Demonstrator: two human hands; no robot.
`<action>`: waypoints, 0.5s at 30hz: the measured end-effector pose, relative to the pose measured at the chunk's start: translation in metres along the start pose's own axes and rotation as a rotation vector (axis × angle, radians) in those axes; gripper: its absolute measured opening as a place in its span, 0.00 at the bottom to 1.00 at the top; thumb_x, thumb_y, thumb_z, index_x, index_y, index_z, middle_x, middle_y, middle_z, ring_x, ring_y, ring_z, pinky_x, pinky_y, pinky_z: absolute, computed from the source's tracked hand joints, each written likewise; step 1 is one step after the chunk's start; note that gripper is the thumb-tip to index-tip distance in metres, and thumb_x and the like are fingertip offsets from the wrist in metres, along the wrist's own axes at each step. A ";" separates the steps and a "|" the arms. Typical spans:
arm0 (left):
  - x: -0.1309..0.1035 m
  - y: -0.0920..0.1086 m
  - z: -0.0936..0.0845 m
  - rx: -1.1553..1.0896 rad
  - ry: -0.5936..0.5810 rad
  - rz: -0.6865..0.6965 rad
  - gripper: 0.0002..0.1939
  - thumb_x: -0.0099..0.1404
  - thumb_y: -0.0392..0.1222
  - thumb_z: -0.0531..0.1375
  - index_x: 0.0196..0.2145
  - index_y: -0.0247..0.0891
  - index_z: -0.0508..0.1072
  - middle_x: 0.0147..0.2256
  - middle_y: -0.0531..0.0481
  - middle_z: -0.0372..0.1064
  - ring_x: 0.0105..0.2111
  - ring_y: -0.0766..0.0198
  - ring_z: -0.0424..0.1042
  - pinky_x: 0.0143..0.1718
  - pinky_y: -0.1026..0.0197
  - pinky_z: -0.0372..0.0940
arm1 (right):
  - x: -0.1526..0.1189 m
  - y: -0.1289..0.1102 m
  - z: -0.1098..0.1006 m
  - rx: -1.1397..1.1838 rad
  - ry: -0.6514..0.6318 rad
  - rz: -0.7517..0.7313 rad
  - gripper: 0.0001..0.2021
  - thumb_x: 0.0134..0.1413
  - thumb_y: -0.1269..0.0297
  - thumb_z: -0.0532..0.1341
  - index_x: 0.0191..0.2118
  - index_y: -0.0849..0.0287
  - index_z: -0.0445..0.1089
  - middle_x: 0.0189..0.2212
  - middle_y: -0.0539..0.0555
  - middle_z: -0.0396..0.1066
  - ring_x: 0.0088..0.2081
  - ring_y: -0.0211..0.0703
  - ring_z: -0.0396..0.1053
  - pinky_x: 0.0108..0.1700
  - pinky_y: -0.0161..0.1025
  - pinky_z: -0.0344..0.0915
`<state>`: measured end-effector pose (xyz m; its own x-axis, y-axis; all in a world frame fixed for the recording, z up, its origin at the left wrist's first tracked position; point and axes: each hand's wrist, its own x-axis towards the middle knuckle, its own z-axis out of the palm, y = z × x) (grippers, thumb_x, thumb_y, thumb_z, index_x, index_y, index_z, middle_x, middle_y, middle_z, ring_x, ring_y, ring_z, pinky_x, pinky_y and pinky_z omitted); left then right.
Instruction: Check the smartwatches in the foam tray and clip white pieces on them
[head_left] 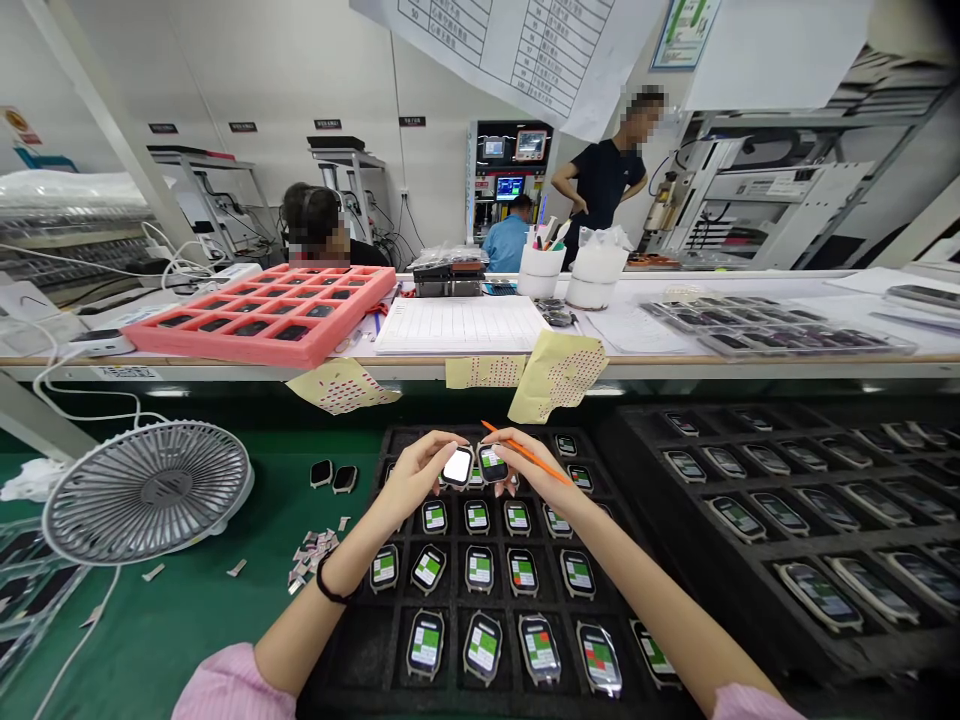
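My left hand (pixel 421 468) pinches a smartwatch with a blank white screen (pixel 457 466) between thumb and fingers. In my right hand (pixel 527 455) is a second smartwatch (pixel 492 462), its screen lit green and white. Resting in that same hand is a slim orange pen-like stick (pixel 529 454), slanting across its back. The two watches sit side by side above a black foam tray (pixel 352 640). Rows of smartwatch bodies without straps (pixel 480 568) lie in the tray's pockets, most screens green and white. A few show red patches, such as one watch (pixel 600 655) in the front row.
A grey fan (pixel 150 490) stands at left on the green mat (pixel 262 630). Two dark watches (pixel 333 476) and small paper labels (pixel 311 555) lie nearby. Another black tray of watches (pixel 802 510) is at right. On the shelf sits a pink foam tray (pixel 262 312). People are beyond.
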<state>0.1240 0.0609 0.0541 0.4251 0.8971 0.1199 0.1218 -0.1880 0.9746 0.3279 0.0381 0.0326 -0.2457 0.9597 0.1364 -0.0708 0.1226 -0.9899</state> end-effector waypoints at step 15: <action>-0.002 -0.003 -0.002 -0.004 -0.066 -0.009 0.20 0.60 0.48 0.60 0.48 0.38 0.67 0.44 0.44 0.67 0.27 0.69 0.65 0.20 0.69 0.59 | 0.000 -0.004 -0.003 -0.032 -0.065 -0.023 0.15 0.54 0.60 0.63 0.46 0.56 0.64 0.33 0.52 0.70 0.26 0.39 0.73 0.22 0.31 0.64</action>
<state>0.1216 0.0607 0.0511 0.4826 0.8703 0.0984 0.1227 -0.1784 0.9763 0.3312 0.0381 0.0361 -0.3071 0.9381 0.1604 -0.0463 0.1536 -0.9871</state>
